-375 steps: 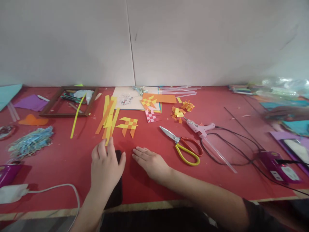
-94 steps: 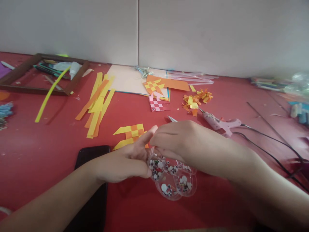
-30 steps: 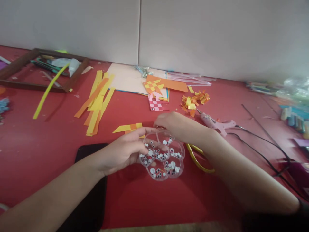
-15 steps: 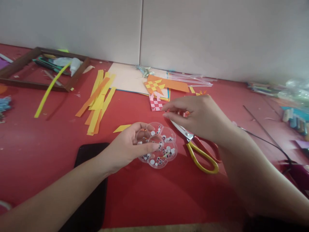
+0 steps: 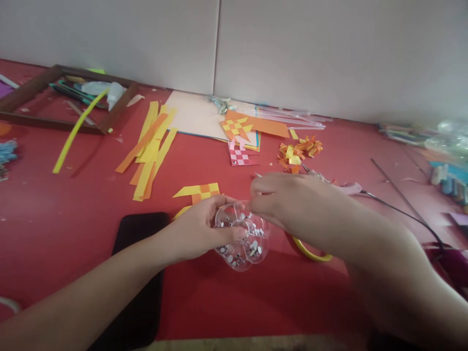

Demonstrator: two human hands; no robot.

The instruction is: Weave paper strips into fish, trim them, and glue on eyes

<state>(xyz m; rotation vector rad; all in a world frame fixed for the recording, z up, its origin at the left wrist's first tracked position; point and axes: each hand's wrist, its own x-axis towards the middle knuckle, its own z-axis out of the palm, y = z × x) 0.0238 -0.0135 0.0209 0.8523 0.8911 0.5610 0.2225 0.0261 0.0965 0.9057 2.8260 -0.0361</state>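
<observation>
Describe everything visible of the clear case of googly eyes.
The clear case looks like plastic: flower-shaped, with rounded compartments around a central one, holding small googly eyes. The left hand holds it over the red table, thumb across its middle. The right hand hides its far right edge; contact there is unclear.

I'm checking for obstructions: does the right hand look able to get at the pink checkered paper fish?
Probably yes. The pink checkered paper fish lies uncovered just beyond the right hand, with only the scissors' tip showing near the path.
</observation>
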